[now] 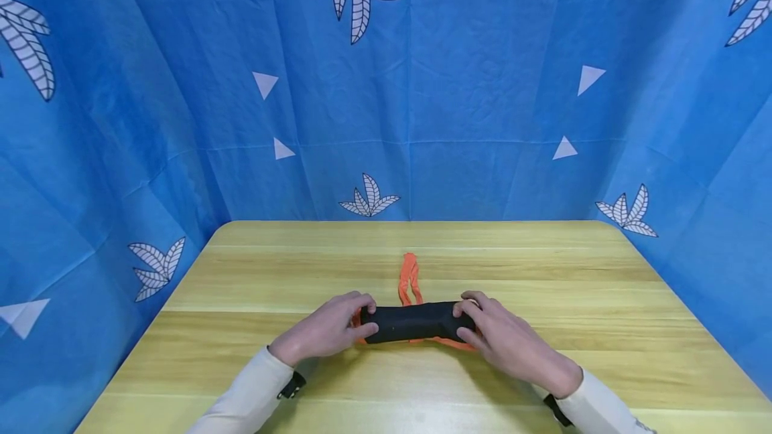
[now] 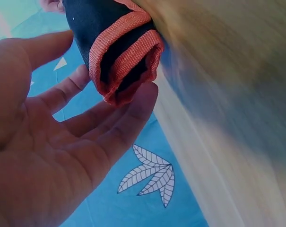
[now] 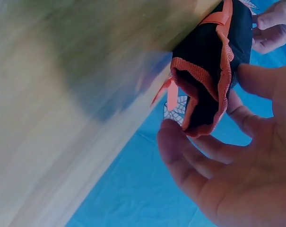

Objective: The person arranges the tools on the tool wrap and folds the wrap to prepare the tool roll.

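Observation:
A rolled-up piece of black cloth with orange edging [image 1: 413,323] lies crosswise over the wooden table in the head view. My left hand [image 1: 326,327] holds its left end, thumb on the near side and fingers round the far side. At the opposite end my right hand [image 1: 512,340] grips in a similar way. From the roll's far side an orange strap [image 1: 409,265] runs out in a loop over the table. Both wrist views show the layered ends, with orange binding [image 2: 126,59] in the left one and a loosely folded opening edged in orange [image 3: 213,127] in the right one.
The pale wooden table [image 1: 253,266] has rounded far corners. Behind it and along both sides hangs a blue curtain [image 1: 470,39] printed with white leaves and triangles. Each wrist wears a dark band [image 1: 292,386] at the sleeve's edge.

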`<action>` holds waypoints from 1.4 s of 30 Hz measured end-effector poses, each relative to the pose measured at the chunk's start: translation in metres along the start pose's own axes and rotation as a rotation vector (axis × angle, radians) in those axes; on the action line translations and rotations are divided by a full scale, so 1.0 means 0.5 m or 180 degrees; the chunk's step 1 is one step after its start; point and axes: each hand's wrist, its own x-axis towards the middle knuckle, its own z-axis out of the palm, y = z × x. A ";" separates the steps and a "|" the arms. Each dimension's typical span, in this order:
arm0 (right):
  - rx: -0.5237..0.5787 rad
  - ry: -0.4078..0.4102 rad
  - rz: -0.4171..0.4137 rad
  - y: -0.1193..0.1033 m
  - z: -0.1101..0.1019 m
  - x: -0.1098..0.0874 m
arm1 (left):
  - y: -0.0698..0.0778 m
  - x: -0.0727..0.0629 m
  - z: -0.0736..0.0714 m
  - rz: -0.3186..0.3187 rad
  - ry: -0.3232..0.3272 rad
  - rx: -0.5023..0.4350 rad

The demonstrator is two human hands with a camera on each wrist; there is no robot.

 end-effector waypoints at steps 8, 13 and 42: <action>-0.0248 0.0065 -0.0022 0.000 0.000 0.001 | 0.001 -0.004 0.001 -0.0060 -0.0018 0.0153; -0.0303 -0.0016 0.0032 0.000 -0.001 0.002 | 0.000 0.000 0.009 -0.0094 0.0126 0.0211; -0.0368 -0.0602 0.0016 0.012 -0.005 0.000 | 0.019 -0.006 0.017 0.0055 -0.0166 0.0786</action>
